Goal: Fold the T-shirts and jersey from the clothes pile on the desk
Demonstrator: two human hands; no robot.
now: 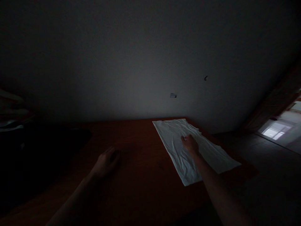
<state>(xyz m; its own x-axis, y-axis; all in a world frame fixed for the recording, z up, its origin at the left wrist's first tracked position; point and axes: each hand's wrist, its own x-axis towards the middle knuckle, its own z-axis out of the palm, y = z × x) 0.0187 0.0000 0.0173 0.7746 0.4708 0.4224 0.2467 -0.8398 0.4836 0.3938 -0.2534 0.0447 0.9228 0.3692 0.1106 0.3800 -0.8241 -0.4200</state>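
A white cloth garment [174, 141], perhaps a folded shirt, lies spread and wrinkled on the right part of a brown wooden table [138, 175]. My right hand [191, 145] rests on or just over its middle, fingers curled in and thumb out to the left. No fold of fabric shows pinched in it. My left hand [105, 163] lies on the bare wood left of the garment. Its fingers bend loosely, with a dark gap between them and the thumb, and it holds nothing I can see. Dim light hides finer finger detail.
A dark heap [47, 153], likely fabric, covers the table's left side, with lighter folded items [11, 106] behind it. A grey wall [131, 69] with a small label [173, 95] stands at the back. On the right, the floor [272, 169] leads to a bright doorway.
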